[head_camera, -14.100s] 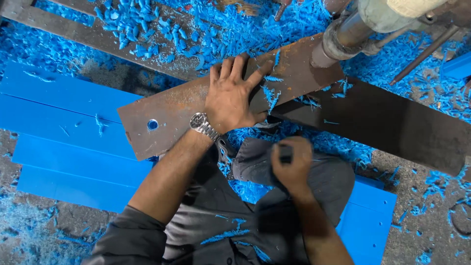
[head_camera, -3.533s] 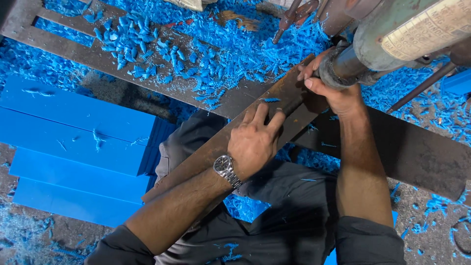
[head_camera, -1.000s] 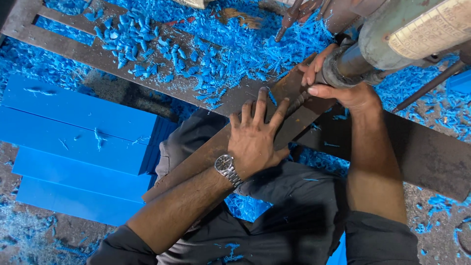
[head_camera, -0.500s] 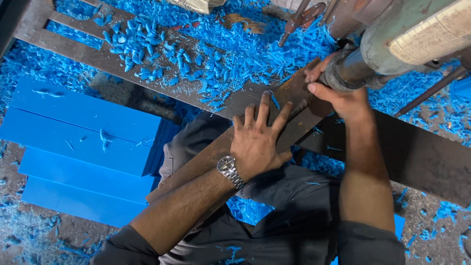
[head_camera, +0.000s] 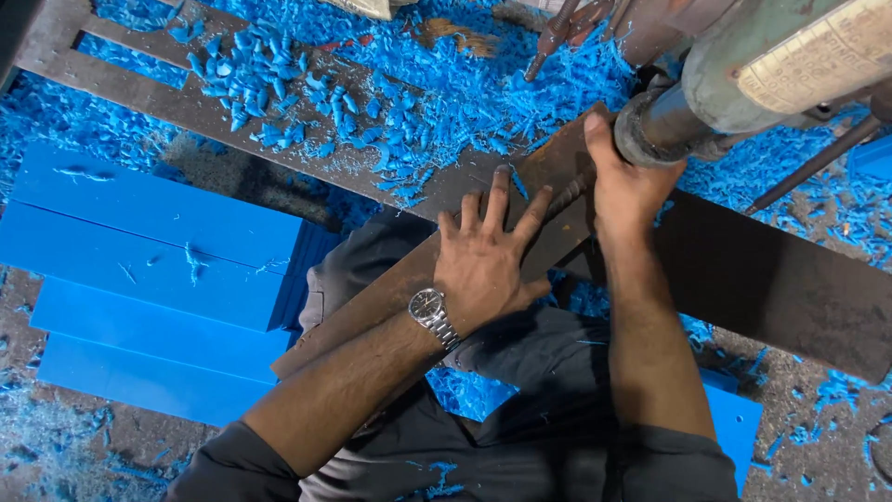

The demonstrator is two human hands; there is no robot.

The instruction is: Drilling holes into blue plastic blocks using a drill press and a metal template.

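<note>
Left hand (head_camera: pixel 483 270) lies flat, fingers spread, pressing the rusty metal strip (head_camera: pixel 390 297) down across the lap; its grip is open, palm on the steel, closed around nothing. The strip runs aslant from near the knee up under the drill machine (head_camera: pixel 734 84). The right hand (head_camera: pixel 623 186) is up at the drill's nose, thumb and fingers at the bit where it meets the strip; whether that grip is closed on anything, I cannot tell. Half a second back it sat much the same, so the setup has barely shifted. Fourteen seconds ago the strip lay flatter and the right hand was down in the lap. Blue shavings (head_camera: pixel 446 93) lie everywhere, blue plastic slabs (head_camera: pixel 149 242) stacked on the left.
</note>
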